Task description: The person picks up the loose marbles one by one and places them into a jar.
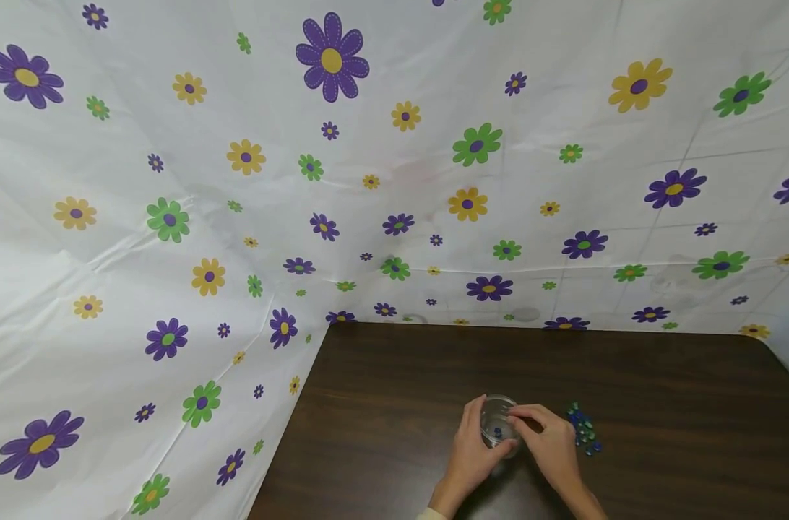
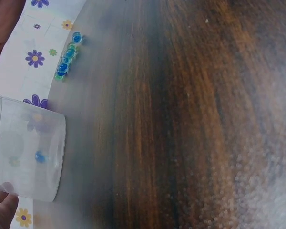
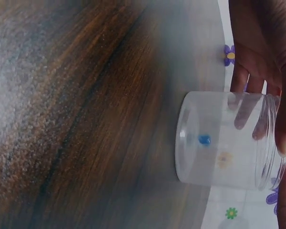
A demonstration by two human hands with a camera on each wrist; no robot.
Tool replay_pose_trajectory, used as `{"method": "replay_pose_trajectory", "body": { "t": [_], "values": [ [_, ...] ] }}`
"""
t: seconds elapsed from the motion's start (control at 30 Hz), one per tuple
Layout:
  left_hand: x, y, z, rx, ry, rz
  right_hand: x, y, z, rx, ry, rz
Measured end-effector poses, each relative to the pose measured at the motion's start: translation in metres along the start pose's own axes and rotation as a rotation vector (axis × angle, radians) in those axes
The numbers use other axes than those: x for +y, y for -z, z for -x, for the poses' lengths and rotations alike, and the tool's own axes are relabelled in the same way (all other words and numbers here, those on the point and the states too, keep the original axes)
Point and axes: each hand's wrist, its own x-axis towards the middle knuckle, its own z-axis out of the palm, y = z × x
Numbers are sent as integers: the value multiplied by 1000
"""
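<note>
A clear, wide-mouthed plastic jar (image 1: pixel 496 409) stands on the table, its lid off. My left hand (image 1: pixel 470 449) grips it, thumb in front and fingers round the far side, as the right wrist view also shows. My right hand (image 1: pixel 552 446) hovers at the jar's mouth, thumb and forefinger close together near the rim; I see nothing between them. One blue glass gem (image 3: pixel 204 140) is inside the jar, near its bottom; whether it lies there or is falling I cannot tell. To the right of the right hand lies a small heap of blue and green glass gems (image 1: pixel 583 427).
The dark wooden table (image 1: pixel 394 390) reaches to a white curtain (image 1: pixel 407 159) with purple, yellow and green flowers at its back and left. In the left wrist view the heap of gems sits beyond the jar, on the table's surface.
</note>
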Motion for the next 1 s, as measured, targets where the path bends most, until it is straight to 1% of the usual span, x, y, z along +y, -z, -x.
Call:
{"method": "replay_pose_trajectory", "body": {
  "t": [0.13,0.2,0.27,0.47,0.77,0.9,1.0],
  "values": [
    [0,0,0,13,-20,2,2,6,-2,33,-56,-7],
    [0,0,0,14,-19,14,4,9,-2,44,-77,-8],
    [1,0,0,18,-18,18,6,14,-3,50,-85,-2],
    [1,0,1,4,13,23,15,28,-2,74,-83,27],
    [2,0,2,29,-11,1,30,50,-3,118,-82,115],
    [2,-1,1,28,-3,5,37,62,-3,120,-105,160],
    [3,-1,1,22,9,8,44,71,-2,121,-126,222]
  ]
}}
